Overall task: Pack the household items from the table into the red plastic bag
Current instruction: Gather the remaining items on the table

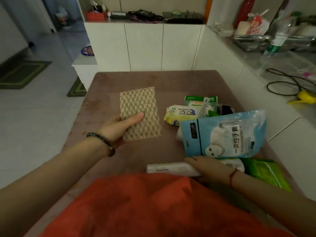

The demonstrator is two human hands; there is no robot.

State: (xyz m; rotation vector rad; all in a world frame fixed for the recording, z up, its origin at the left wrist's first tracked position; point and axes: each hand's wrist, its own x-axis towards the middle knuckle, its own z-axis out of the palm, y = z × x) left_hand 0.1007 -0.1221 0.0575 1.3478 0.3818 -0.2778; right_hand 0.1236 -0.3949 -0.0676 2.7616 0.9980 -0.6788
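Observation:
The red plastic bag (145, 206) lies flat at the near edge of the table (171, 79), right below me. My left hand (118, 127) grips a beige glittery scouring cloth (142, 108) by its lower left corner, thumb on top, just above the table's middle. My right hand (208, 166) rests on a white tube (167, 169) lying beside the bag's upper edge. A blue pack of disposable gloves (225, 134) leans just beyond that hand. Behind it sit a yellow pack of wipes (179, 114) and a green-and-white box (200, 101). A green pack (263, 171) lies at the right.
White cabinets (145, 47) stand beyond the table's far edge. A white counter (282, 93) runs along the right with a black cable, a yellow object, bottles and a metal tray. Floor mats lie at the left.

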